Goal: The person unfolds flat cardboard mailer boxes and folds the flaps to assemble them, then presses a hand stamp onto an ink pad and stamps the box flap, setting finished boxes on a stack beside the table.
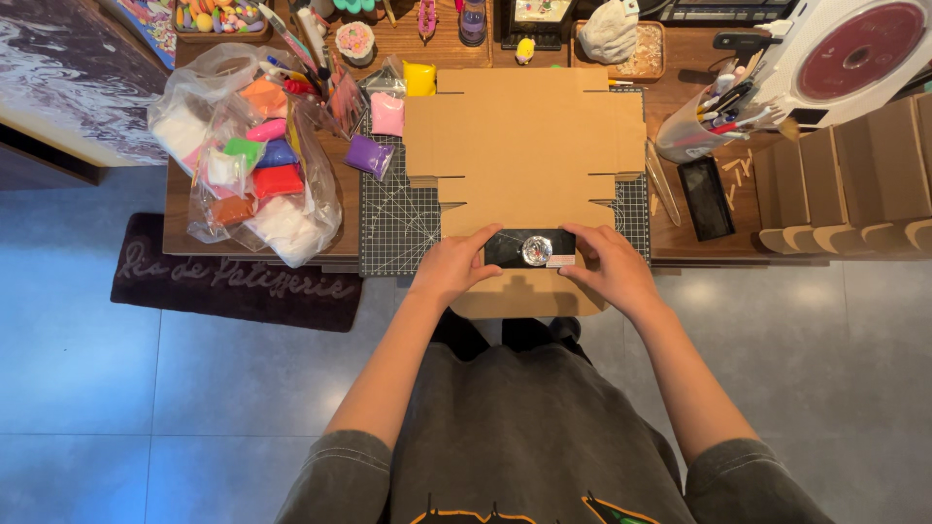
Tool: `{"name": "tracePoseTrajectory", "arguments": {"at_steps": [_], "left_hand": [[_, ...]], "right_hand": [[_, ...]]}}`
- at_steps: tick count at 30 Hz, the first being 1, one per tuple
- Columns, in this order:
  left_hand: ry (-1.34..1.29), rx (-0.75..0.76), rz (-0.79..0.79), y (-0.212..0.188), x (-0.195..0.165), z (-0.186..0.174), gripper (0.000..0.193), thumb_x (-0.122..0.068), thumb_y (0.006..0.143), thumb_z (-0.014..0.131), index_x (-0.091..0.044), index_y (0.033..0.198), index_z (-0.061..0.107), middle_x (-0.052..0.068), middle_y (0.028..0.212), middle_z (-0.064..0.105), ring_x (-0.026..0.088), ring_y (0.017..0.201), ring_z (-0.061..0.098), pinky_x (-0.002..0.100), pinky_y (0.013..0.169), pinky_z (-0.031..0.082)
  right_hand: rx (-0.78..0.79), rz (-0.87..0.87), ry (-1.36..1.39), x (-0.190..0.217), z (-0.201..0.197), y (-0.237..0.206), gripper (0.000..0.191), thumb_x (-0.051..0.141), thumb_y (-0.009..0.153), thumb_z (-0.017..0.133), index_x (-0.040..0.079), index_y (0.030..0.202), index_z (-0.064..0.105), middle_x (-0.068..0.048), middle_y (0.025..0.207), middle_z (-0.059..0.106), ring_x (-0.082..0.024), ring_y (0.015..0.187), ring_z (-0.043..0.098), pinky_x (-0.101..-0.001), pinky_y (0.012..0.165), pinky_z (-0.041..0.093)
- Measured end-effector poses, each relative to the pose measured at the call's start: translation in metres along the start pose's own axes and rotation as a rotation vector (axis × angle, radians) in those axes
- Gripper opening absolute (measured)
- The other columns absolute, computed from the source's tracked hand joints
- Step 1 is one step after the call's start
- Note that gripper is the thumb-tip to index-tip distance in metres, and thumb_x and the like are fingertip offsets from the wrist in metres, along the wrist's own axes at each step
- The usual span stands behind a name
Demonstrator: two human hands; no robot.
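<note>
- Nearest, at 6 o'clock: dark grey shirt [524, 437] and 2 bare forearms reaching up toward the desk edge.
- Left hand [449, 269] at about 7 o'clock of the small black box [530, 248], fingers curled narrow around the box's left end, thumb on the near side.
- Right hand [612, 272] at about 4 o'clock of the same box, gripping its right end, fingers bent over the top edge.
- Small black box held flat between both hands, resting on the near flap of the flattened cardboard sheet [524, 146]; round shiny clear piece at the centre of the box, pale label just beside it at 3 o'clock.
- Cardboard sheet spread over a dark cutting mat [393, 218] with a white grid, near flap hanging past the wooden desk [180, 223] edge.
- At 9 o'clock of the sheet: clear plastic bag [252, 165] stuffed with coloured clay packets, orange, pink, green, red, white.
- Loose purple packet [369, 155] and pink packet [387, 114] on the mat, yellow packet [419, 79] just beyond.
- At 3 o'clock: black flat tray [706, 197], then a cup of pens [694, 126].
- Farthest at 2 o'clock: white machine with a red disc [859, 49]; stepped cardboard pieces [854, 180] below it.
- Dark rug [238, 281] on the floor at 8 o'clock.
</note>
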State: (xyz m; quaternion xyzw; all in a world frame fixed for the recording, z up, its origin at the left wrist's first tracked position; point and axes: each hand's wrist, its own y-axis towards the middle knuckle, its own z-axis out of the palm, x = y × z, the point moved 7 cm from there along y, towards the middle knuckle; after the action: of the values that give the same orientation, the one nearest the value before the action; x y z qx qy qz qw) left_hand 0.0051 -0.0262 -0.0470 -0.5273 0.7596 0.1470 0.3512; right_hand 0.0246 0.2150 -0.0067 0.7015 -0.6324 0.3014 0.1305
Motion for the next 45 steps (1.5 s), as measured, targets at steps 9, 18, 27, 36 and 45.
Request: {"name": "tracePoseTrajectory", "arguments": {"at_steps": [9,18,27,36,45], "left_hand": [[-0.1,0.077,-0.026,0.003,0.005,-0.008,0.068,-0.038,0.08,0.082,-0.027,0.142,0.057,0.007,0.073,0.069,0.024,0.069,0.068,0.039,0.067,0.056],[-0.278,-0.074,-0.119,0.009,0.045,-0.029,0.042,-0.028,0.095,0.067,-0.018,0.135,0.067,0.008,0.071,0.064,0.018,0.064,0.061,0.033,0.065,0.052],[-0.222,-0.045,-0.034,0.009,0.016,-0.033,0.053,-0.036,0.082,0.08,-0.014,0.13,0.069,0.004,0.074,0.067,0.018,0.07,0.067,0.034,0.068,0.054],[-0.153,0.056,-0.114,0.007,0.007,-0.021,0.055,-0.035,0.081,0.08,-0.021,0.132,0.067,0.003,0.077,0.065,0.022,0.073,0.066,0.039,0.067,0.053],[-0.153,0.064,-0.136,0.01,0.01,-0.02,0.052,-0.034,0.079,0.081,-0.021,0.128,0.068,0.002,0.077,0.065,0.021,0.073,0.066,0.039,0.066,0.052]], "right_hand": [[0.025,0.021,-0.042,0.002,-0.003,0.002,0.067,0.032,0.076,0.085,0.026,0.138,0.061,-0.002,0.107,0.066,-0.019,0.099,0.066,-0.0366,0.088,0.054],[0.024,0.027,-0.07,0.003,-0.004,0.001,0.068,0.035,0.076,0.085,0.028,0.138,0.06,0.0,0.107,0.066,-0.019,0.1,0.066,-0.0369,0.087,0.055],[0.012,0.024,-0.061,0.005,-0.006,0.002,0.067,0.033,0.074,0.086,0.027,0.136,0.061,0.0,0.106,0.066,-0.018,0.099,0.066,-0.0365,0.086,0.055],[0.031,0.023,-0.077,0.005,-0.007,0.004,0.065,0.035,0.075,0.085,0.027,0.136,0.062,0.0,0.101,0.064,-0.018,0.096,0.065,-0.036,0.083,0.055],[0.049,0.013,-0.078,0.003,-0.007,0.007,0.065,0.037,0.076,0.084,0.027,0.137,0.062,-0.001,0.103,0.063,-0.018,0.097,0.065,-0.0355,0.083,0.055]]}}
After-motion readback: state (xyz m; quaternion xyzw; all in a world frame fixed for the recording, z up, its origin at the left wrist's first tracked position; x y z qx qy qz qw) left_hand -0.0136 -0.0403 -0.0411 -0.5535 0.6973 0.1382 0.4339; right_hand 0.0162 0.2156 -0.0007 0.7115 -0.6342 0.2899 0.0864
